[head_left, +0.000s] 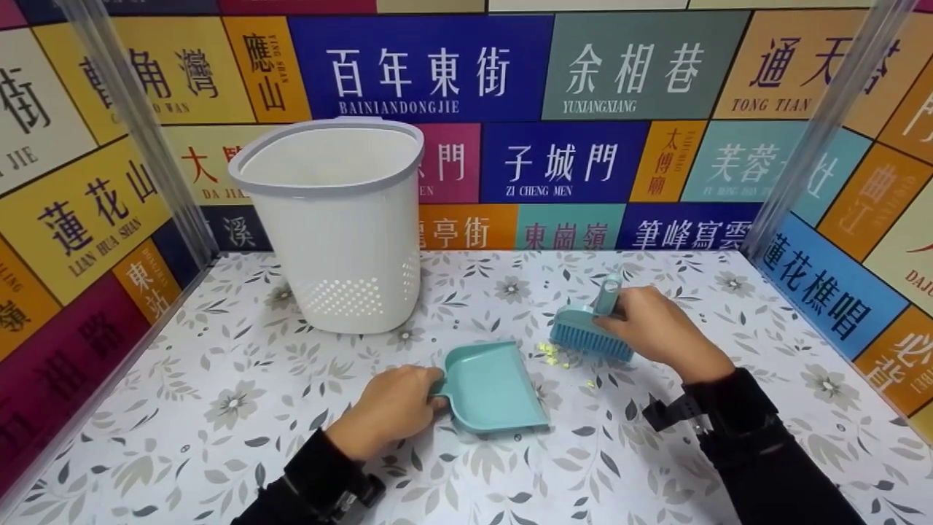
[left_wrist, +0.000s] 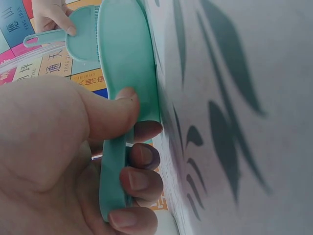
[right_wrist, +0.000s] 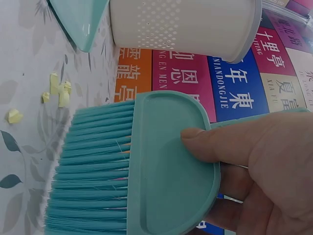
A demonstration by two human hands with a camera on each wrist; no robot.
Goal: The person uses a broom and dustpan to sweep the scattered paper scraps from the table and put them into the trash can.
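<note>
My left hand [head_left: 399, 405] grips the short handle of a teal dustpan [head_left: 490, 386], its fingers curled round it in the left wrist view. The pan lies on the patterned tabletop with its wide lip facing right. With my right hand [head_left: 651, 324] I hold a small teal hand brush [head_left: 583, 324], thumb pressed on its flat head in the right wrist view. The brush's bristles [right_wrist: 93, 171] point down at the table, just right of several small yellow scraps [right_wrist: 61, 90]. These scraps [head_left: 550, 355] lie between the brush and the dustpan's lip.
A tall white bin [head_left: 350, 248] with a grey rim and small holes stands behind the dustpan, to the left. Patterned walls [head_left: 415, 65] covered in coloured sign panels enclose the back and both sides of the floral tabletop [head_left: 233, 401].
</note>
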